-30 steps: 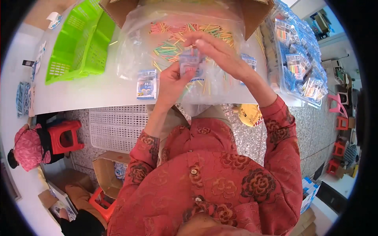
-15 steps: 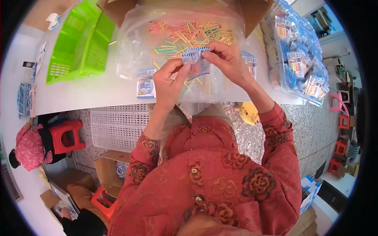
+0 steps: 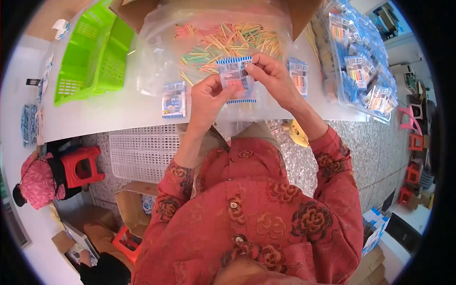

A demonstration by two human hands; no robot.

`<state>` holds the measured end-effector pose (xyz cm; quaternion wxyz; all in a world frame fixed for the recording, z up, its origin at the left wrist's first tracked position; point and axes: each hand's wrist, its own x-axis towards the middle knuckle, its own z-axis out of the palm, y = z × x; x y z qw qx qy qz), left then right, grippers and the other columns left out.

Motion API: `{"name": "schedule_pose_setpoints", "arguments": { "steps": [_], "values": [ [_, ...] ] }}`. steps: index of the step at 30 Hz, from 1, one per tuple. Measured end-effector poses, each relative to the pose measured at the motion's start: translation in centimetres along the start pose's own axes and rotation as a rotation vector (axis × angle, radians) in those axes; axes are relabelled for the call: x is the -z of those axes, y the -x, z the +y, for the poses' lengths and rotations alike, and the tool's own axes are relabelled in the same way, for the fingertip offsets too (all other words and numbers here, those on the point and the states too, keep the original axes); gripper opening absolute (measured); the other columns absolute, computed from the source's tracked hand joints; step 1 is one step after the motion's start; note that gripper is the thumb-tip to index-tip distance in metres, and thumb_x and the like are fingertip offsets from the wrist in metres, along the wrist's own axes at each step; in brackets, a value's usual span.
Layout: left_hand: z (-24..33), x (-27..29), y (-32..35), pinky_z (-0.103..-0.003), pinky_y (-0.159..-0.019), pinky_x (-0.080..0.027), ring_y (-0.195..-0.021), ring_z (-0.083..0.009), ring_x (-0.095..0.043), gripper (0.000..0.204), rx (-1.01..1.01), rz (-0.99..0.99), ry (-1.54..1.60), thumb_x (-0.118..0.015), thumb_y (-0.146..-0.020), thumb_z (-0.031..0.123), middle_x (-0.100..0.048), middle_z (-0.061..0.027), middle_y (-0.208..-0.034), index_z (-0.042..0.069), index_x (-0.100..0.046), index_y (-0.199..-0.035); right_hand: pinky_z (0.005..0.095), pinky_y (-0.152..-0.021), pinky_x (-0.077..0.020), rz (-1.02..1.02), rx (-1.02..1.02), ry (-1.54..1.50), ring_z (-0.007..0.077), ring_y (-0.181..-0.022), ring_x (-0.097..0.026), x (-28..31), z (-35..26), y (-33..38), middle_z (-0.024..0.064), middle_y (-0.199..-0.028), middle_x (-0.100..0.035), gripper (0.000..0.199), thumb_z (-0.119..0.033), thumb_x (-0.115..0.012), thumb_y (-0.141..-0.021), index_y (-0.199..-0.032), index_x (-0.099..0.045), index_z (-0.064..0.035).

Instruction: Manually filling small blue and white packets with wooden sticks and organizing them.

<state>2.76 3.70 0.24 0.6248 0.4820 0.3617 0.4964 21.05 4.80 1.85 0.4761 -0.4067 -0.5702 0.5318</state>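
Between my two hands is a small clear packet [image 3: 232,71] with blue-striped ends, held upright over the table's near side. My left hand [image 3: 207,98] pinches its left side, the thumb lying across its front. At the packet's upper right edge, the thumb and forefinger of my right hand [image 3: 274,78] are closed on it. Pinkish contents show faintly inside. Behind it, thin pink, yellow and green sticks [image 3: 228,40] lie loose on a clear plastic sheet [image 3: 152,61]. One similar packet [image 3: 174,99] lies left of my left hand; another packet [image 3: 298,76], with coloured sticks showing, lies beyond my right wrist.
A green plastic basket [image 3: 90,61] stands at the left of the white table [image 3: 128,107]. On the right is a clear tub [image 3: 339,90] heaped with filled packets. An open cardboard box [image 3: 299,14] stands at the back. Two other people sit at the lower left.
The packet has been straightened from a folded, tilted position, so its front now faces up flat. My hands have shifted only slightly and keep hold of it.
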Motion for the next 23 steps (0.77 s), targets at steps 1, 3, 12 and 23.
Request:
{"name": "schedule_pose_setpoints", "arguments": {
  "steps": [1, 3, 12, 23],
  "values": [
    [-0.2, 0.1, 0.1, -0.019, -0.062, -0.047, -0.071, -0.0058, -0.06, 0.015, 0.014, -0.025, -0.044, -0.067, -0.081, 0.006, -0.066, -0.0042, -0.084, -0.002, -0.062, -0.093, 0.0182, -0.061, -0.0358, 0.002, -0.001, 0.0, 0.0015, -0.069, -0.043, 0.0, -0.2, 0.2, -0.0059, -0.075, -0.049, 0.014, -0.016, -0.055, -0.091, -0.09, -0.059, -0.0023],
    [-0.3, 0.3, 0.0, -0.019, -0.063, -0.048, -0.07, -0.006, -0.06, 0.016, 0.015, -0.026, -0.115, -0.068, -0.08, 0.006, -0.066, -0.0037, -0.082, -0.002, -0.062, -0.093, 0.021, -0.076, -0.0434, -0.05, -0.069, -0.046, 0.004, -0.084, -0.053, 0.0, -1.1, 0.6, -0.0021, -0.092, -0.061, 0.013, -0.014, -0.057, -0.09, -0.098, -0.059, -0.0036],
    [-0.6, -1.2, 0.7, -0.022, -0.068, -0.049, -0.069, -0.0078, -0.059, 0.018, -0.071, -0.033, -0.285, -0.068, -0.078, 0.004, -0.065, -0.0027, -0.081, -0.001, -0.063, -0.095, 0.0232, -0.075, -0.0474, -0.067, -0.181, 0.14, 0.0058, -0.083, -0.058, 3.0, 0.4, 3.4, 0.0016, -0.09, -0.066, 0.016, -0.007, -0.062, -0.084, -0.099, -0.063, -0.001],
    [-2.3, 7.0, 3.0, -0.021, -0.072, -0.047, -0.077, -0.0084, -0.06, 0.011, -0.069, 0.182, -0.439, -0.063, -0.084, 0.005, -0.065, -0.0031, -0.086, 0.002, -0.065, -0.093, 0.0231, -0.081, -0.0482, 0.213, -0.212, 0.285, 0.0069, -0.088, -0.06, 13.1, 5.6, 6.3, 0.0026, -0.098, -0.067, 0.029, -0.006, -0.062, -0.084, -0.112, -0.06, -0.001]
  ]
}}
